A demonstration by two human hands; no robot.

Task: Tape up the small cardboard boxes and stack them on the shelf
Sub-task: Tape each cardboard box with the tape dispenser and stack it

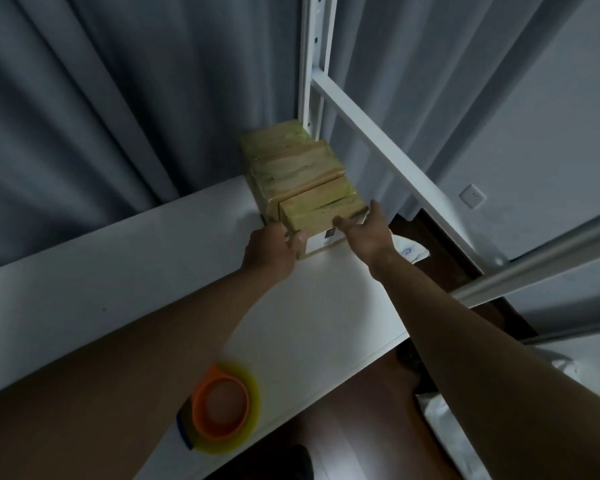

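A grey curtain (118, 98) hangs behind a white shelf (153, 271). Taped cardboard boxes (291, 161) are stacked at its far right corner, against a white upright (314, 64). The nearest box (319, 209) is being seated before them. Its near left corner is gripped by the left hand (271, 251), and the right hand (368, 233) is laid along its right edge, fingers straight. A push flush is probably needed next. A tape roll (222, 407) lies near, by the left forearm, obstructing nothing.

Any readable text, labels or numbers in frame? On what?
Nothing legible.
White label on the front box: small dark square mark, too blurred to read.
White bag at right: blue mark, too blurred to read.
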